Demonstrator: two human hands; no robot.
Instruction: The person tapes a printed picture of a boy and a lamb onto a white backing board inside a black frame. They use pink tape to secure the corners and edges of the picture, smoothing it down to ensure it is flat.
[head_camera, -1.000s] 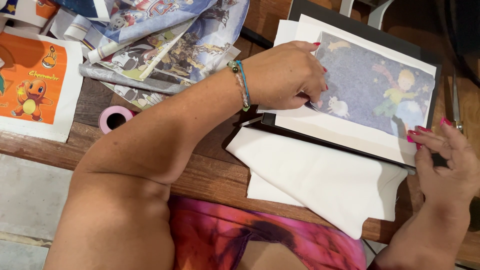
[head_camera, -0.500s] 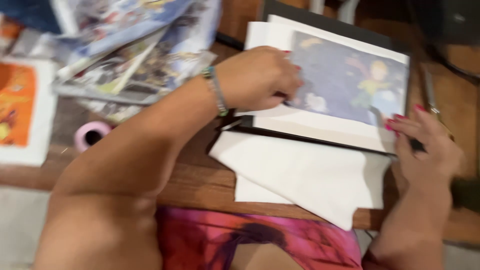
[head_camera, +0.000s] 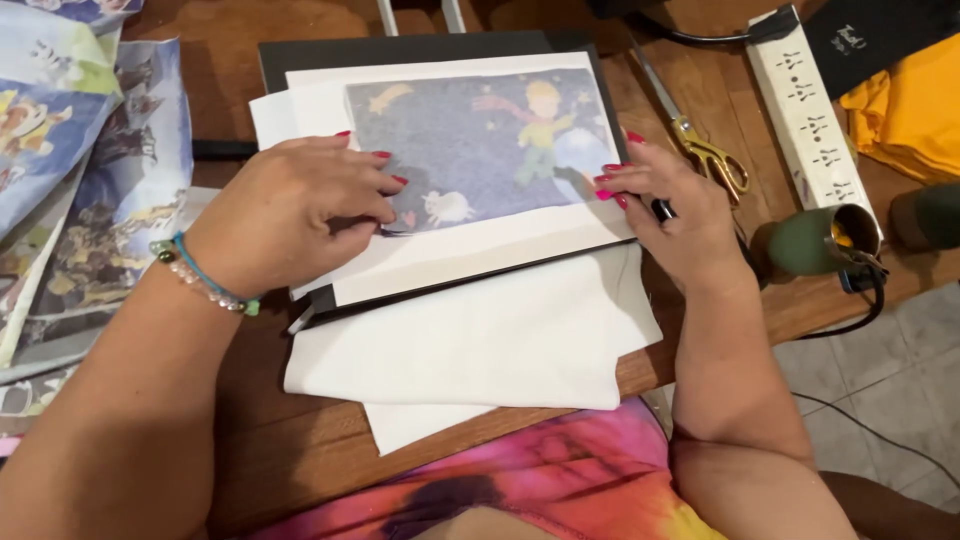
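Both hands down on the printed sheet, which lies on white paper over a black board on the wooden worktop. Left hand pinches its lower-left edge; right hand presses fingertips flat on the right edge, grip released. Gold-handled scissors lie just beside.

Beyond the right fingers, passage is blocked by scissors and a green cup; bare counter is left beyond the left fingers.
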